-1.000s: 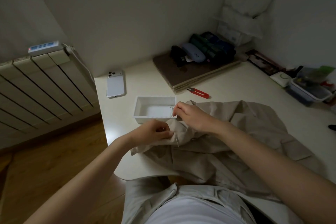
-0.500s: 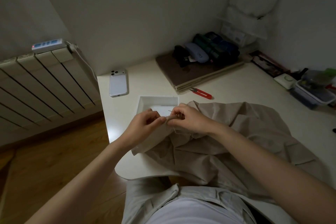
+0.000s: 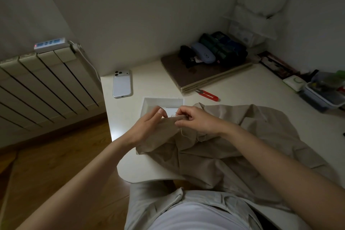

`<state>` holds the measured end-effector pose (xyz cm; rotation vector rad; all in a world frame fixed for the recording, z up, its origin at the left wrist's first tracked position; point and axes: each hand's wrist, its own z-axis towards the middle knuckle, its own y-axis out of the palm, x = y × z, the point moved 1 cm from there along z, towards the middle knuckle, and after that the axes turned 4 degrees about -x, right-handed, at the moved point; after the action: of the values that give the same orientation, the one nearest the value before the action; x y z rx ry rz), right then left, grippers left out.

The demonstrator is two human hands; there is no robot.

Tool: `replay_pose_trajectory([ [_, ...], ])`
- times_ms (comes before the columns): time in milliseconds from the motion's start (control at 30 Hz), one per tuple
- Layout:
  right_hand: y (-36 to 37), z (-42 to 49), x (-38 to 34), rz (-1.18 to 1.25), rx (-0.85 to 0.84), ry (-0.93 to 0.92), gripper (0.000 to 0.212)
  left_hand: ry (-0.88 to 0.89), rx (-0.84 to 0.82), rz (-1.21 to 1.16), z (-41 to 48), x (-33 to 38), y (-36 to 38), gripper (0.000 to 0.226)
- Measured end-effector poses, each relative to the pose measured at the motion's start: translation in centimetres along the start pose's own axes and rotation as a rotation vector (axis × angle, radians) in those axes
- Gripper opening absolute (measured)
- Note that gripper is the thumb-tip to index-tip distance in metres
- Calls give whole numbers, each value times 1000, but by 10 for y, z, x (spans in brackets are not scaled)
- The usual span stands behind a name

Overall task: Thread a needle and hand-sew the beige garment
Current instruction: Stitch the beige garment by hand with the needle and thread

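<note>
Both hands have lifted a fold of the beige garment [image 3: 242, 136] off the table [image 3: 233, 87]. The left hand [image 3: 147, 127] keeps its grip pinched on that fold. The right hand [image 3: 197, 119] pinches the needle [image 3: 176, 112] at the edge, thread [image 3: 181, 132] trailing, so a stitch seems underway.

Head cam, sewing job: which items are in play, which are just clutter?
In play: beige garment, pinched by left hand and right hand; thread hanging below the fold; white tray and red snips, likely sewing kit.
Lying about: phone, glasses case, brown board, clear bin, power strip on radiator.
</note>
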<state>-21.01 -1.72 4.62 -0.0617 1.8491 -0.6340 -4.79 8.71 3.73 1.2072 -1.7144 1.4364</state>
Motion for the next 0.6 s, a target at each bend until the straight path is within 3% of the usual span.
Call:
replay_pose_trajectory([
  [167,1,-2,1,5,6,-16,5,-197,13,273,3,3,2,52],
  [367,0,-1,2,7,12,-9,9,-305,-52,143,3,-1,5,54],
  [600,0,0,7,24,48,-30,11,-156,-114,58,-4,-4,6,27],
])
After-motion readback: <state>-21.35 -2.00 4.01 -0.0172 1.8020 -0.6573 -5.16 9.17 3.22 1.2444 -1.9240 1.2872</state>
